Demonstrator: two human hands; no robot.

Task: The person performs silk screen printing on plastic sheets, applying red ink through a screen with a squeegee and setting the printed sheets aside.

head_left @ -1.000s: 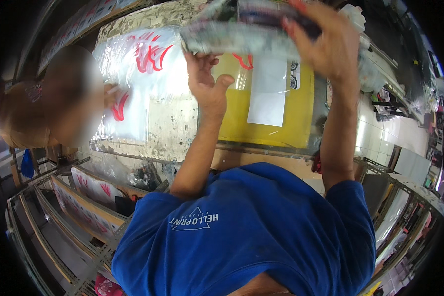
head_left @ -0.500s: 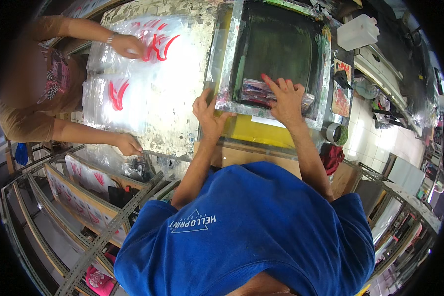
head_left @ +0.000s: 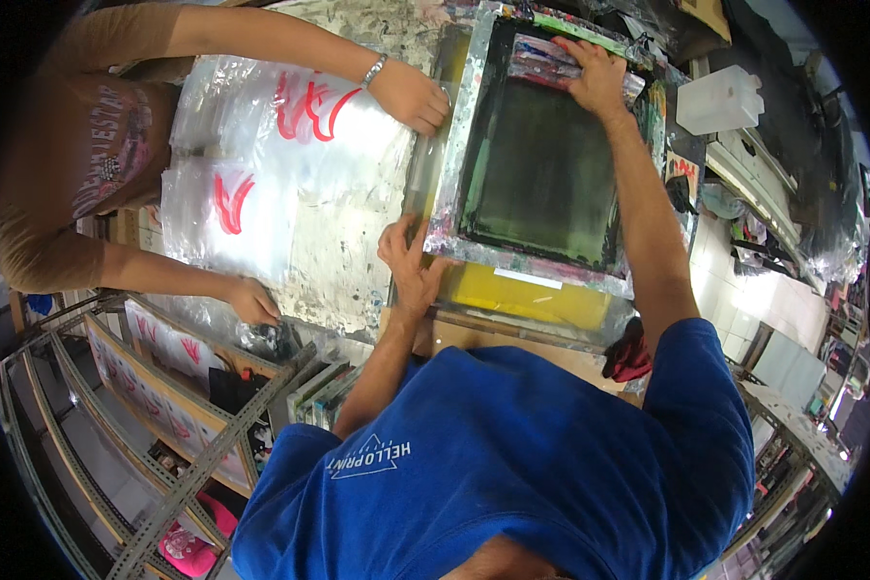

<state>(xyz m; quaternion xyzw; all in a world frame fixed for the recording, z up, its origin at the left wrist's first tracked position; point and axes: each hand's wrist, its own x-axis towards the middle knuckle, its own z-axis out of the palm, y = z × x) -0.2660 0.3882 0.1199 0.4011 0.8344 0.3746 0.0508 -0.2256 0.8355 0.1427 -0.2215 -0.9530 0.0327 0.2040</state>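
Observation:
A screen printing frame (head_left: 451, 179) with dark green mesh lies over a yellow board (head_left: 532, 295). My right hand (head_left: 599, 77) is closed on a squeegee (head_left: 543, 60) at the far end of the mesh. The squeegee is smeared with ink and lies crosswise, partly hidden by my fingers. At the near left corner of the frame, my left hand (head_left: 414, 269) grips the edge with curled fingers and the thumb along the near side. A white strip (head_left: 528, 278) shows just below the frame's near edge.
To the left, a co-worker's hand (head_left: 414, 100) reaches close to the frame's left side; their other hand (head_left: 252, 302) rests at the table edge. Clear plastic sheets with red prints (head_left: 230, 203) lie on the table. A white jug (head_left: 720, 101) stands right. Metal racks (head_left: 188, 483) flank me.
My right hand has carried the squeegee from the near end of the mesh to the far end. The co-worker's upper hand has moved right, from the prints toward the frame. My left hand stays put.

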